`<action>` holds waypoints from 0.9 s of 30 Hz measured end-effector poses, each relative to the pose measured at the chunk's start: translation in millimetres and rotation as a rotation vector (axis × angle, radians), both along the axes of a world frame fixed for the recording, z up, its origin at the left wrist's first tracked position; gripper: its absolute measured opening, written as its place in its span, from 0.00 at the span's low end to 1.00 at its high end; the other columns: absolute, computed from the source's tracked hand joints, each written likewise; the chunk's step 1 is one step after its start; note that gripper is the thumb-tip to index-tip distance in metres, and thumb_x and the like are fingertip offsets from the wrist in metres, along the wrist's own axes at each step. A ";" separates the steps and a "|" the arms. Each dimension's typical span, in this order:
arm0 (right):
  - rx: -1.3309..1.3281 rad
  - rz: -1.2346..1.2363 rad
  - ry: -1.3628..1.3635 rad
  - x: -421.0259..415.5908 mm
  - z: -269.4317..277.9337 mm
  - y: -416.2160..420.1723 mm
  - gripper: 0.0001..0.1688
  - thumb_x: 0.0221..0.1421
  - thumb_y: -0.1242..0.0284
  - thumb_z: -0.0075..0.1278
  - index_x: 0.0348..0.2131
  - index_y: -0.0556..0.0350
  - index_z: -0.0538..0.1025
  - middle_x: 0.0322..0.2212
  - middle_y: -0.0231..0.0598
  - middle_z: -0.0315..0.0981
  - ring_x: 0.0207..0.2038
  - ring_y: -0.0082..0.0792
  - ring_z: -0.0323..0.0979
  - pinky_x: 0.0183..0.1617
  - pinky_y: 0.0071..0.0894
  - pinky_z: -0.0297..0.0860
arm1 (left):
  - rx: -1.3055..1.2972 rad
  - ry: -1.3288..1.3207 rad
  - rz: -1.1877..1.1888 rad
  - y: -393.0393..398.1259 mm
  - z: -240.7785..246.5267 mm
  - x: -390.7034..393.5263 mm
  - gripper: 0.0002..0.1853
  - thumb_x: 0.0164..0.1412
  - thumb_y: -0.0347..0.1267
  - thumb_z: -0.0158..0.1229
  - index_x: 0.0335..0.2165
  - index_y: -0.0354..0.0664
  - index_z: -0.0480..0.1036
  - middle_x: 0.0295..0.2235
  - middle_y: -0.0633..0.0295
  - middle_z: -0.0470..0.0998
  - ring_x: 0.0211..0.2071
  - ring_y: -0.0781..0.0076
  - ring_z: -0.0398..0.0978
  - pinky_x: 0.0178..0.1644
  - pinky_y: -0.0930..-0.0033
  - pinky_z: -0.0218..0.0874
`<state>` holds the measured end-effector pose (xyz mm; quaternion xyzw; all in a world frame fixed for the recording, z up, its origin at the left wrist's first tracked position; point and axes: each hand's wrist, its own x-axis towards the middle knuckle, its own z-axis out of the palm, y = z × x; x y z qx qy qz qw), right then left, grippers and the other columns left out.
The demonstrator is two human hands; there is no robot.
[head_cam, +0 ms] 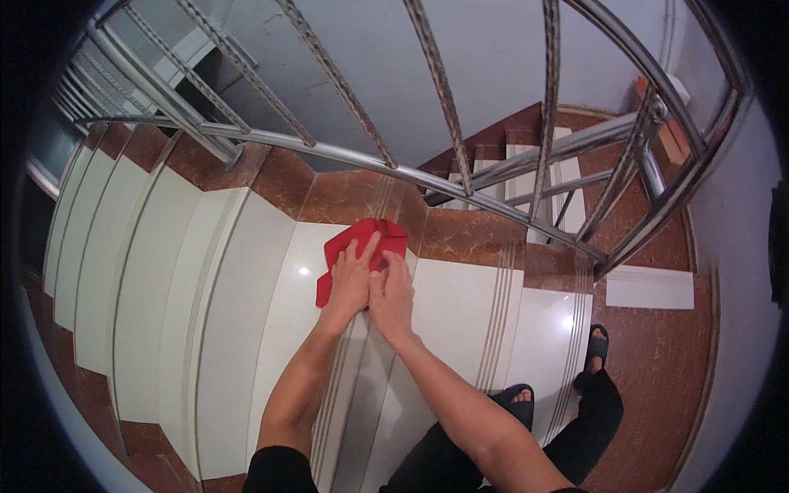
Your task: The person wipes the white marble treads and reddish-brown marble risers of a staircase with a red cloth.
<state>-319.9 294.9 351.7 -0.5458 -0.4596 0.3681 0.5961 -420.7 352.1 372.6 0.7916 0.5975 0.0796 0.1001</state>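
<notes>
A crumpled red cloth (345, 246) lies at the railing-side end of a cream stair tread (311, 265), partly over the brown marbled border. My left hand (352, 280) holds the cloth from above, its fingers spread across the fabric. Close against it on the right, my right hand (393, 296) grips the cloth's right part with bent fingers. The hands cover the middle of the cloth, and their palms are hidden. Beneath my forearms runs the grooved nosing (333, 394) of this tread.
A metal railing (333, 148) with twisted balusters (444, 92) stands just beyond the cloth. Cream steps (154, 246) climb to the left. On lower steps to the right are my feet in black sandals (523, 410), near a brown landing (659, 382) and a pale wall (739, 277).
</notes>
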 end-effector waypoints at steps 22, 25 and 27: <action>0.295 0.481 -0.937 8.3 -14.3 40.6 0.31 0.67 0.54 0.34 0.65 0.39 0.58 0.66 0.45 0.48 0.65 0.62 0.49 0.68 0.60 0.44 | 0.028 -0.055 0.282 -22.6 -22.0 -52.3 0.35 0.68 0.47 0.42 0.66 0.45 0.49 0.67 0.49 0.49 0.69 0.45 0.40 0.68 0.35 0.27; 0.320 0.473 -0.888 4.6 -18.4 53.7 0.32 0.67 0.52 0.33 0.65 0.38 0.58 0.65 0.43 0.52 0.65 0.60 0.52 0.68 0.58 0.44 | 0.025 -0.014 0.398 -12.2 -29.9 -45.5 0.35 0.67 0.49 0.43 0.66 0.45 0.51 0.67 0.48 0.48 0.69 0.43 0.39 0.67 0.31 0.25; 0.262 0.464 -0.830 5.3 -21.9 77.0 0.32 0.68 0.53 0.33 0.65 0.40 0.58 0.65 0.43 0.54 0.65 0.57 0.52 0.69 0.56 0.43 | 0.006 -0.039 0.415 16.3 -30.3 -42.8 0.36 0.66 0.49 0.43 0.66 0.45 0.51 0.68 0.49 0.47 0.69 0.43 0.38 0.67 0.32 0.23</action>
